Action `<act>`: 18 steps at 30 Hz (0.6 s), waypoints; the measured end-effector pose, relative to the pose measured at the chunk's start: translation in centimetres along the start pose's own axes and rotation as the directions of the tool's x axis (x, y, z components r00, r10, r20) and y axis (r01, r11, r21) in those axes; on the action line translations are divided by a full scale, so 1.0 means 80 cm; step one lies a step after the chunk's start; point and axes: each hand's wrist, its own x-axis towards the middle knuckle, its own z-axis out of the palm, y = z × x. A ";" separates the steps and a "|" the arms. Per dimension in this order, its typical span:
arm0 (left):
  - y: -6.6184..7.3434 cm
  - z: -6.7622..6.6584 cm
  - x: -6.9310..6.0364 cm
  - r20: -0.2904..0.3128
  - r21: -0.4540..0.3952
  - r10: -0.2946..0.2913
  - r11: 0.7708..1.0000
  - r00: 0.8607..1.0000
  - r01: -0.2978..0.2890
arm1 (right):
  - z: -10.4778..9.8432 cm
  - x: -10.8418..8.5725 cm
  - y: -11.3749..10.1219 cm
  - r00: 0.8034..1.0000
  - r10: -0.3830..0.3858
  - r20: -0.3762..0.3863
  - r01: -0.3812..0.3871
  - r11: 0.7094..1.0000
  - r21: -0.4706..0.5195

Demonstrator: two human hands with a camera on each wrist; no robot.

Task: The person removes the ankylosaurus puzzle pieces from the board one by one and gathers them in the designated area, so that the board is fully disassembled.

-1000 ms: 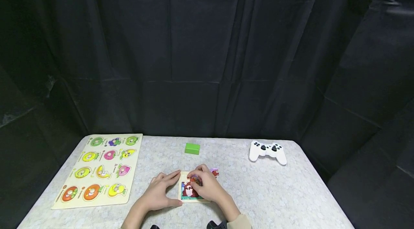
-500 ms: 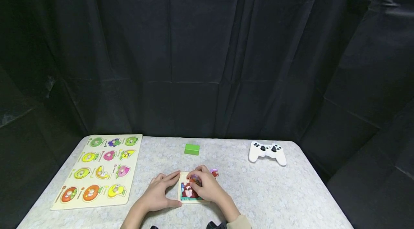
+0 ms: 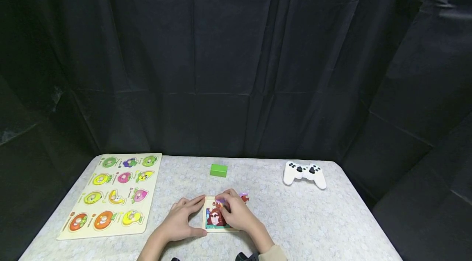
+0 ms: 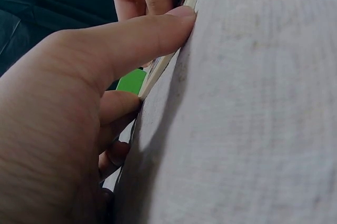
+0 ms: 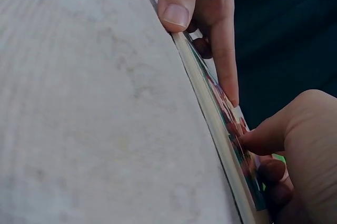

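Note:
A small square jigsaw puzzle in a pale wooden frame lies at the table's near middle, with a red-haired figure in its picture. My left hand spans the frame's left side, thumb at the near corner, index fingertip at the far corner, fingers fairly straight. Over the upper right of the puzzle, my right hand pinches a puzzle piece, mostly covered by the fingers. The right wrist view shows the right thumb down against the picture. Another puzzle piece, purple and red, lies on the table just beyond the right hand.
A fruit peg board covers the table's left side. Farther back stands a green block. A white game controller lies at the back right. Dark curtain hangs behind the patterned tabletop.
My right thumb and fingertips have shifted slightly right over the puzzle, showing more of its upper part. My left hand stays at the frame's left corners.

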 end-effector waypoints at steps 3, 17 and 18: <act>0.000 0.001 0.000 -0.001 0.002 -0.001 1.000 1.000 0.001 | -0.001 0.001 0.002 1.000 0.002 0.003 -0.002 1.000 0.008; 0.001 0.000 -0.001 -0.006 0.006 -0.006 1.000 1.000 0.007 | -0.001 0.001 0.006 1.000 0.015 -0.014 -0.014 1.000 0.020; 0.001 0.000 0.000 -0.006 0.007 -0.008 1.000 1.000 0.008 | -0.001 0.001 0.007 1.000 0.019 -0.018 -0.018 1.000 0.019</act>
